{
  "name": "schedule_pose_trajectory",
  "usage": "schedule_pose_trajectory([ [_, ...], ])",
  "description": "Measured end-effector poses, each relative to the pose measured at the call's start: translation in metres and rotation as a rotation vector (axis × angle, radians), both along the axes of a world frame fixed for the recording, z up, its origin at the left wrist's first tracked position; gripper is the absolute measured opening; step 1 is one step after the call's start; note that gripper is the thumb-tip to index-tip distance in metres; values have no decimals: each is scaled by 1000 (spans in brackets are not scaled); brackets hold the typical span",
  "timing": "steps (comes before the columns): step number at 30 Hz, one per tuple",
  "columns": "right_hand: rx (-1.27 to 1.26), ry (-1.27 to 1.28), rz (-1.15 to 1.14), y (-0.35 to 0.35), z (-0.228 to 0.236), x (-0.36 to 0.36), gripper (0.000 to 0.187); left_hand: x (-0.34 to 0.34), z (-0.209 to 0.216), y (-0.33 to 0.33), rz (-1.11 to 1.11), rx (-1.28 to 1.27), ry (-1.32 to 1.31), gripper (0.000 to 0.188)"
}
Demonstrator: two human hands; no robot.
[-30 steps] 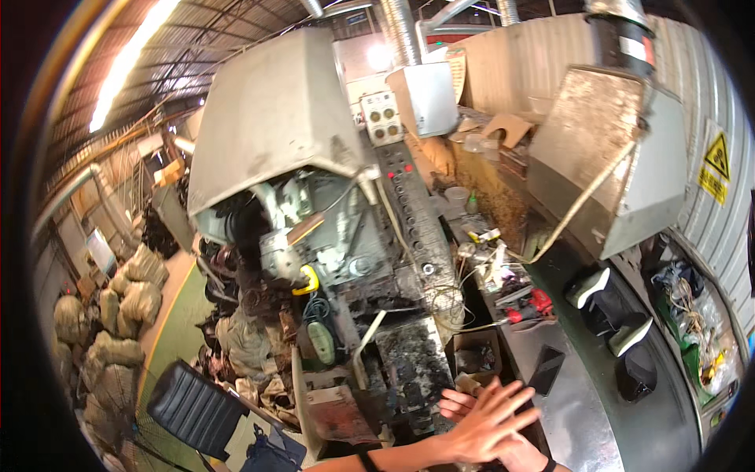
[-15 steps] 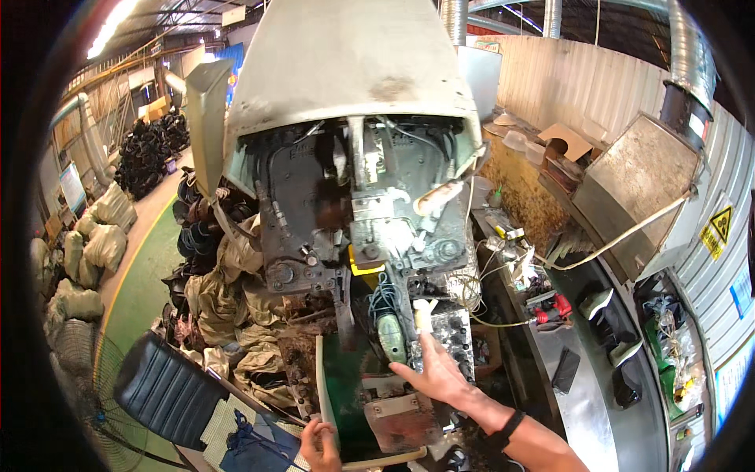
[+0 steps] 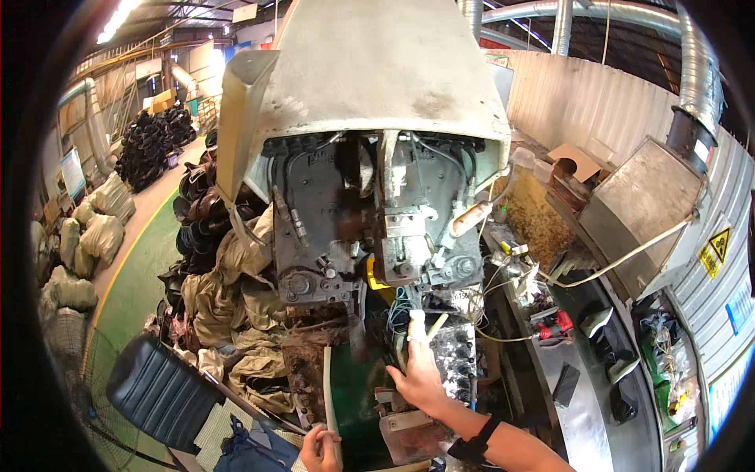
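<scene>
My right hand (image 3: 419, 379) reaches over the front of a large machine (image 3: 409, 244), fingers stretched forward and thumb apart. A white piece (image 3: 417, 324) is at its fingertips; whether it covers them or is a separate thing I cannot tell. Behind this hand, a green shoe-like item (image 3: 400, 350) with blue cords (image 3: 399, 305) is mostly hidden. A short cream rod (image 3: 438, 325) juts up just to the right. Low in the picture, my left hand (image 3: 319, 449) has curled fingers against the lower end of a cream strip (image 3: 328, 385); anything inside them is hidden.
A padded black chair (image 3: 161, 389) stands at lower left beside crumpled sacks (image 3: 212, 307). To the right runs a metal bench (image 3: 570, 409) with a red tool (image 3: 553, 324) and black shoe parts (image 3: 602, 318). A fan (image 3: 79, 377) is at far left.
My right hand has moved slightly forward and left, now covering much of the green item. The view has shifted, so the machine sits lower and further right. My left hand stays by the strip.
</scene>
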State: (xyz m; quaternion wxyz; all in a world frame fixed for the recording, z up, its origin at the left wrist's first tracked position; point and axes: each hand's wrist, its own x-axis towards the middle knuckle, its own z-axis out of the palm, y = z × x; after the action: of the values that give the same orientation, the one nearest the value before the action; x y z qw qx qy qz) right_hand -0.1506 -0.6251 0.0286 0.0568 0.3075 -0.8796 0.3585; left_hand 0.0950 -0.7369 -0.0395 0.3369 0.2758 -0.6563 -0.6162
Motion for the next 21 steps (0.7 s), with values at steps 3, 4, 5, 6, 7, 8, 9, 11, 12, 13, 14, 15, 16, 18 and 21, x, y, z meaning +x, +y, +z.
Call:
schedule_pose_trajectory([
  [3, -111, 89, -6, -1, -9, -3, 71, -25, 20, -4, -54, 114, -9, 29],
  [4, -102, -7, -10, -3, -7, 0, 72, -39, 22, -6, -58, 80, 18, 27],
  [5, -107, -8, -19, -3, -8, 1, 72, -52, 25, -7, -65, 46, 44, 26],
  [6, -123, 9, -9, -4, -9, 1, 72, -63, 31, -7, -72, 23, 87, 25],
  [7, -134, 29, -12, -2, -11, -1, 72, -78, 39, -6, -95, 22, 88, 25],
  [8, -206, 175, -40, -2, -13, 0, 66, -89, 48, -5, -139, 89, 117, 27],
  [9, -206, 178, -60, 5, -13, -1, 66, -100, 55, -2, -186, 156, 147, 29],
  [11, -281, 131, -46, 9, 5, -8, 61, -117, 59, 0, -229, 119, 195, 31],
  [12, -321, -32, -24, 20, 19, -5, 57, -123, 65, 4, -182, 228, 228, 32],
  [13, -400, -310, -59, 27, 44, 7, 57, -128, 70, 6, -122, 336, 261, 33],
  [14, -580, -536, -23, 45, 50, 10, 58, -135, 75, 12, -65, 396, 241, 38],
  [15, -760, -770, 21, 65, 50, 14, 60, -134, 64, 4, -74, 396, 232, 38],
  [16, -1013, -1083, -97, 88, 59, 29, 55, -135, 48, -11, -449, 816, 527, 46],
  [18, -1329, -1620, -213, 143, 74, 58, 46, -145, 115, 34, -488, 994, 472, 69],
  [21, -973, -1658, -312, 189, 43, 99, 55, -148, 116, 70, -728, 801, 579, 61],
])
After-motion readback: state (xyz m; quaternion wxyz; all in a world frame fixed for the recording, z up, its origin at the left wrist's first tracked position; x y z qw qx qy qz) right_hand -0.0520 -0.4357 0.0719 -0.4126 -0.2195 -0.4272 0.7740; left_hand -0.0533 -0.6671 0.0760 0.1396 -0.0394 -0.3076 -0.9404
